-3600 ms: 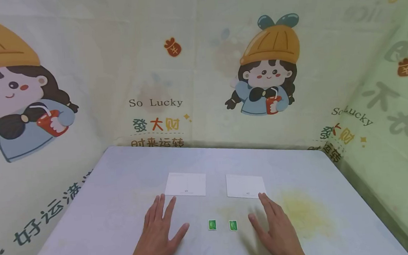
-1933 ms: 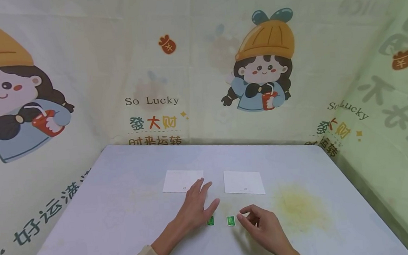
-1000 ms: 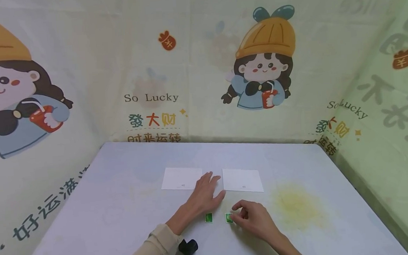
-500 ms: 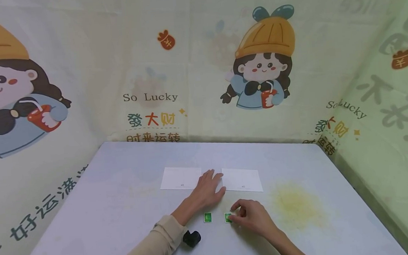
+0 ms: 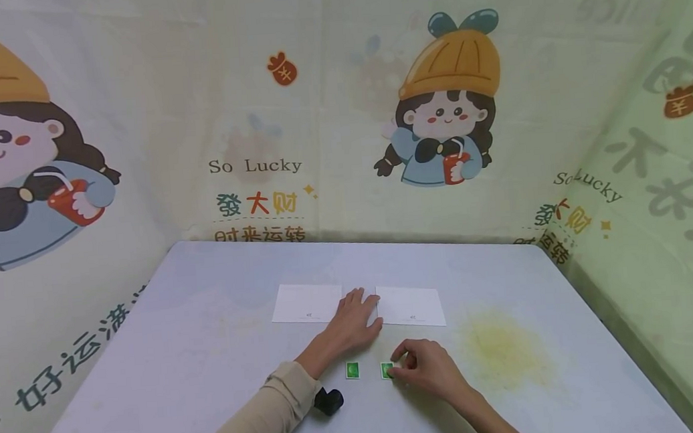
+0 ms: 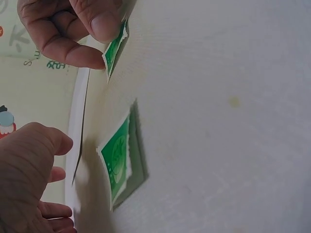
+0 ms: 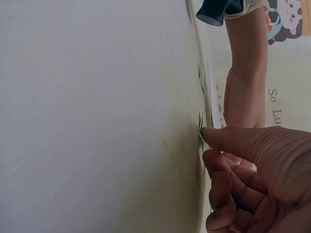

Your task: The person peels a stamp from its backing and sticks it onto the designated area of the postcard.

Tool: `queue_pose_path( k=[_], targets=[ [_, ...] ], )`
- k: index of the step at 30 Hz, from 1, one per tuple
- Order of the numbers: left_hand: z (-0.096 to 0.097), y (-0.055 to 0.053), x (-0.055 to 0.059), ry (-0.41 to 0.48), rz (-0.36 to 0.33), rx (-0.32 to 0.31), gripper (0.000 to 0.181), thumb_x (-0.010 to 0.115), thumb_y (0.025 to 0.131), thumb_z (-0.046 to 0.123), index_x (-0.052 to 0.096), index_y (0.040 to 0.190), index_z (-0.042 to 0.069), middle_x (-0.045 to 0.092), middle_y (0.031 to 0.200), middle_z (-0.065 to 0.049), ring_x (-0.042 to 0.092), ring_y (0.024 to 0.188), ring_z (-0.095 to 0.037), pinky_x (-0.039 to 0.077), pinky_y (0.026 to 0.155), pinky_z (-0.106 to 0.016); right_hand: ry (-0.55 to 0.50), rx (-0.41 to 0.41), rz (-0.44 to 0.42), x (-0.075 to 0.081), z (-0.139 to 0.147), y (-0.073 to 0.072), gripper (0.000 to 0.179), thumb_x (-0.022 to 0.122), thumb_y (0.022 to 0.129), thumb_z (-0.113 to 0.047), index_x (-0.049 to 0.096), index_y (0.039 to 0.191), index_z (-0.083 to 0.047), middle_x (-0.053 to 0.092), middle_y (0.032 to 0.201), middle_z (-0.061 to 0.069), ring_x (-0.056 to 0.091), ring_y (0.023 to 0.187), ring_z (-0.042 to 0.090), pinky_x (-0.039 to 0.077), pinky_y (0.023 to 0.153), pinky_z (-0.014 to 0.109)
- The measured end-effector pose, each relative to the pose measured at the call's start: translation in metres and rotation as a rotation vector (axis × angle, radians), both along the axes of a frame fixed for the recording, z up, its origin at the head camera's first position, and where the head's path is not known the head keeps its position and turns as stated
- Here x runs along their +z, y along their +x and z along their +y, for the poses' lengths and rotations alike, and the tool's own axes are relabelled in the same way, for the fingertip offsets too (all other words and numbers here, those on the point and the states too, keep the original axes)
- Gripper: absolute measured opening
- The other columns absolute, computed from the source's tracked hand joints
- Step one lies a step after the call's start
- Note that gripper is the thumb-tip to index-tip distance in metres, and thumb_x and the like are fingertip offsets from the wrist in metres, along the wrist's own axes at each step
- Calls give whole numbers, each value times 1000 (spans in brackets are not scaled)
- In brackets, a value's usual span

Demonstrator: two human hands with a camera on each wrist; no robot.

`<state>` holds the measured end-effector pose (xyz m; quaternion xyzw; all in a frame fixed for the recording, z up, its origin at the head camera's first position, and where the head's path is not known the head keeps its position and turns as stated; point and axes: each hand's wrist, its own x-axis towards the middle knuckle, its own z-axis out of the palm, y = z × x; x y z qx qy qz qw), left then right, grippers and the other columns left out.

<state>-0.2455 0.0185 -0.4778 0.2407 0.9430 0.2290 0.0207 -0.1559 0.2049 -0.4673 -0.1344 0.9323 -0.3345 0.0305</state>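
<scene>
Two small green postage stamps with white perforated edges lie on the table. My right hand [image 5: 431,368] has its thumb and forefinger at the edges of the right stamp [image 6: 113,53], pinching it. The left stamp [image 5: 352,370] lies free, its edges curled up off the table in the left wrist view. My left hand [image 5: 351,321] reaches across, fingers spread and fairly straight, its fingertips by the left edge of the right white card [image 5: 412,304]. That hand hides the near right corner of the left white card [image 5: 305,302].
The white table [image 5: 182,362] has a yellow stain [image 5: 503,348] on its right side. A black wrist device [image 5: 329,401] sits under the left sleeve [image 5: 269,410]. A printed cloth [image 5: 340,123] hangs behind the table.
The left hand has moved right, from the left card to the right card's edge. The right hand has come in to the right stamp and closed thumb and forefinger on it. Little moved lately.
</scene>
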Motion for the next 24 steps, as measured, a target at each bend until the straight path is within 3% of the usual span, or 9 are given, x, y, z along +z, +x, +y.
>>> queue_pose_path(
  k=[10,24],
  targets=[
    [1,-1,-1,-21,2,-3,50,56,102,34,54,146,9,40,158,-23,31,150,-39,26,122,-52,1,8,25,0,0,1,17,87,80,-22,74,87,-15,56,64,-12,45,57,1,38,54,22],
    [3,-1,-1,-80,28,1,50,57,102,36,56,146,11,41,157,-22,33,149,-38,28,121,-51,-5,17,-7,-1,-1,-1,15,85,82,-19,72,87,-14,56,65,-12,46,57,2,39,53,21]
  ],
)
